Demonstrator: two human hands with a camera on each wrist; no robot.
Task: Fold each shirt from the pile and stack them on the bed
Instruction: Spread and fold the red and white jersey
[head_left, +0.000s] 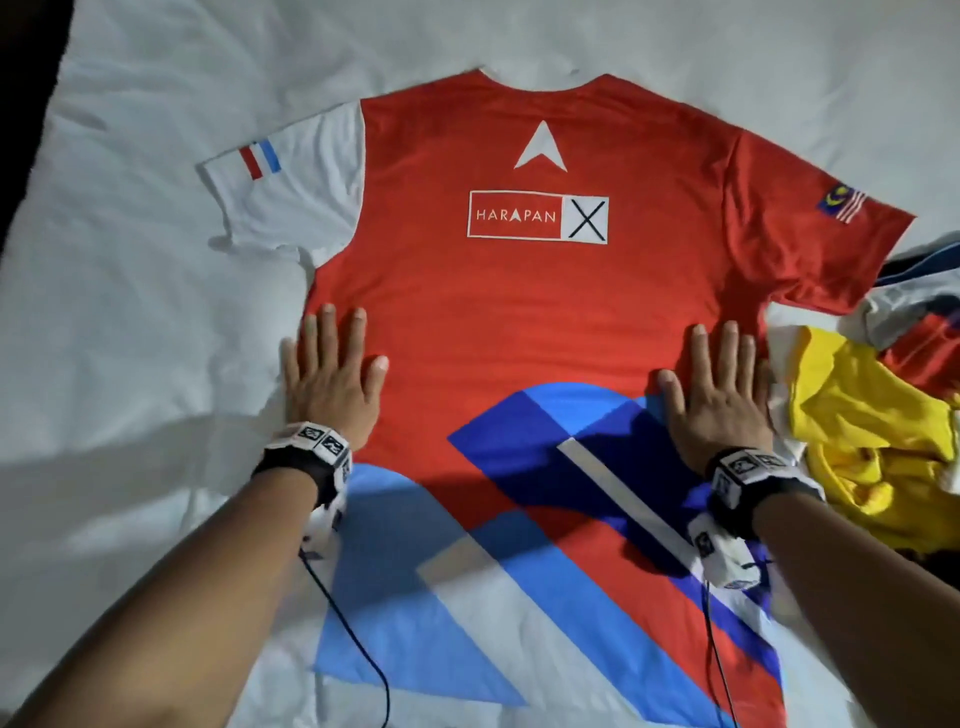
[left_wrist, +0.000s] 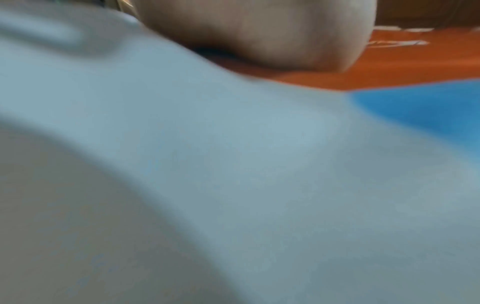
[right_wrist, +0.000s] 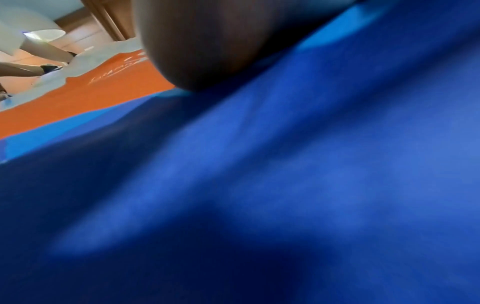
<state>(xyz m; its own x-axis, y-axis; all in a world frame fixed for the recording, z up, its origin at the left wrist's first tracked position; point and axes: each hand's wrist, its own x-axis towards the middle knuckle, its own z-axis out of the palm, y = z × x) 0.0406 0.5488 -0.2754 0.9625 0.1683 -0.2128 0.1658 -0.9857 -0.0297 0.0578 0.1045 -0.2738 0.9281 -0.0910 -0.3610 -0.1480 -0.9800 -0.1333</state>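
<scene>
1. The red shirt (head_left: 540, 312) lies spread flat, back side up, on the white bed (head_left: 130, 312), collar at the far end.
2. The left hand (head_left: 332, 374) lies flat, fingers straight and slightly spread, on the shirt's left side edge, below the white sleeve (head_left: 291, 176).
3. The right hand (head_left: 719, 395) lies flat, fingers straight, on the shirt's right side edge, partly over the blue print.
4. A pile of shirts (head_left: 883, 415), a yellow one on top, sits just right of the red shirt.
</scene>
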